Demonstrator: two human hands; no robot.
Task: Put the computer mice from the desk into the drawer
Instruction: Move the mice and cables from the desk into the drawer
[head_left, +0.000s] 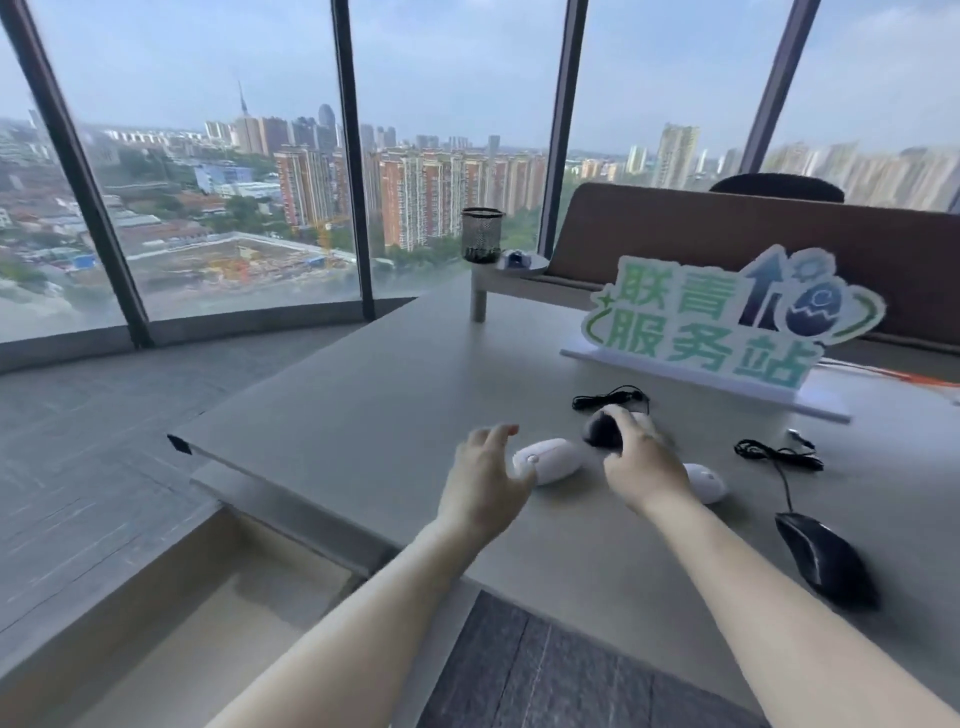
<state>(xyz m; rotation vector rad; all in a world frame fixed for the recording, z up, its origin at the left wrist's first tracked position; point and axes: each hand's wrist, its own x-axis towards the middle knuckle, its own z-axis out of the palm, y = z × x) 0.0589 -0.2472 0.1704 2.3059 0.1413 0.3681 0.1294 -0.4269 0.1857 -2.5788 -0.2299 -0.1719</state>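
High above a city skyline, a person works at a grey surface (363, 395). Right hand (641, 467) is clamped on a black mouse (602, 431); left hand (485, 480), fingers spread, hovers by a white mouse (550, 460). Another white mouse (706, 483) and a corded black mouse (823, 561) lie right of the hands. Open drawer (218, 613) sits below the left hand.

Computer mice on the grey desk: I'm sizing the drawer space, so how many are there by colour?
White computer mice: 2, one beside the left hand, one partly behind the right wrist.
Black computer mice: 2, one under the right hand, one corded near the desk's right edge.
Total: 4
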